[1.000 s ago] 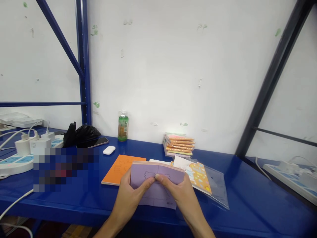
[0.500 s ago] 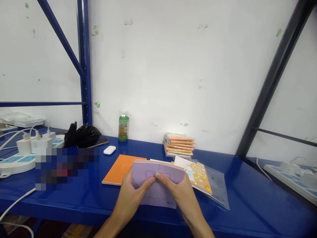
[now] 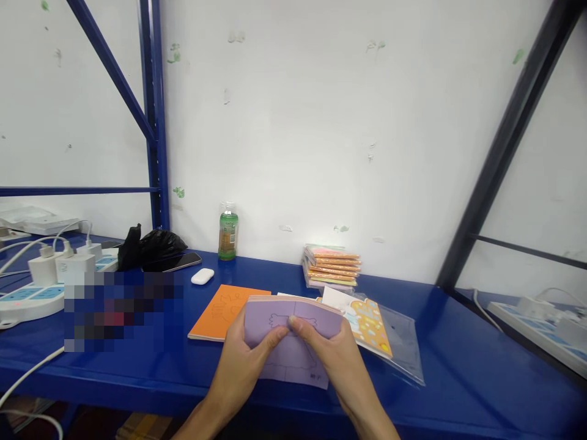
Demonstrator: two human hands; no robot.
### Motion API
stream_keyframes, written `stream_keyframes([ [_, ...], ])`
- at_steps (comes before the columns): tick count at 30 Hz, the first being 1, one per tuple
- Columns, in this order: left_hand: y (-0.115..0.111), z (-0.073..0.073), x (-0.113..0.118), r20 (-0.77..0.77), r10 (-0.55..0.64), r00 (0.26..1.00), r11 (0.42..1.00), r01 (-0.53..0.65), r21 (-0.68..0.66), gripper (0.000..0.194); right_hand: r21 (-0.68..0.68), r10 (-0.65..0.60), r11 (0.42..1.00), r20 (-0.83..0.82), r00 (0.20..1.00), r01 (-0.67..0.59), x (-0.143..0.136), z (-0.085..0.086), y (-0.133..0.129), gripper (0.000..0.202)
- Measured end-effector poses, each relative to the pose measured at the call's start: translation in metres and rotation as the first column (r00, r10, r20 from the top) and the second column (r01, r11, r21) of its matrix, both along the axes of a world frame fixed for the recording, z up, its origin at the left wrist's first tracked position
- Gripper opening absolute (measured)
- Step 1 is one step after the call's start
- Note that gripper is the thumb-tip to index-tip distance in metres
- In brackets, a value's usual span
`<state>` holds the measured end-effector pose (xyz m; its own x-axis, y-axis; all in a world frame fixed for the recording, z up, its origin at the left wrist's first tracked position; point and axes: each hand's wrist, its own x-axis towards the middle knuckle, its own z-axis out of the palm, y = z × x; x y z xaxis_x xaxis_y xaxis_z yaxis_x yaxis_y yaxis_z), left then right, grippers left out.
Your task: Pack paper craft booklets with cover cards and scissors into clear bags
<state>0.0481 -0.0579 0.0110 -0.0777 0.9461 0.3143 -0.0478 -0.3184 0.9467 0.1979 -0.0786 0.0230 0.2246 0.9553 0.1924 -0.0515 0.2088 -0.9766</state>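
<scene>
Both hands grip a stack of purple paper sheets (image 3: pixel 298 360) with line drawings and fold creases, held above the front of the blue table. My left hand (image 3: pixel 245 357) wraps the left edge, its thumb on the front face. My right hand (image 3: pixel 328 351) clasps the right edge, and its thumb tip meets the left one near the middle. Fingers behind the sheets are hidden. Just behind and left lies an orange booklet (image 3: pixel 215 315). To the right, a yellow-orange illustrated booklet (image 3: pixel 371 327) rests on a clear plastic sleeve (image 3: pixel 406 342).
A stack of orange-edged packets (image 3: pixel 332 269) stands by the wall. Further left are a green-labelled bottle (image 3: pixel 228 235), a white earbud case (image 3: pixel 202 277), a phone (image 3: pixel 177 263), a black plastic bag (image 3: pixel 158 244) and a power strip (image 3: pixel 34 299) with chargers.
My right thumb has shifted very slightly on the purple sheets, and the view has moved a little. The grip of both hands is otherwise the same.
</scene>
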Motion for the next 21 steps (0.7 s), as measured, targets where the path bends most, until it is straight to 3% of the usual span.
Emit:
stream_keyframes([
  [21,0.0003,-0.0004,0.0002,0.014,-0.046,0.999,0.999,0.046,0.002,0.038,0.02,0.022,1.0,-0.078,0.997,-0.02,-0.0047,0.0015,0.0003,0.059],
])
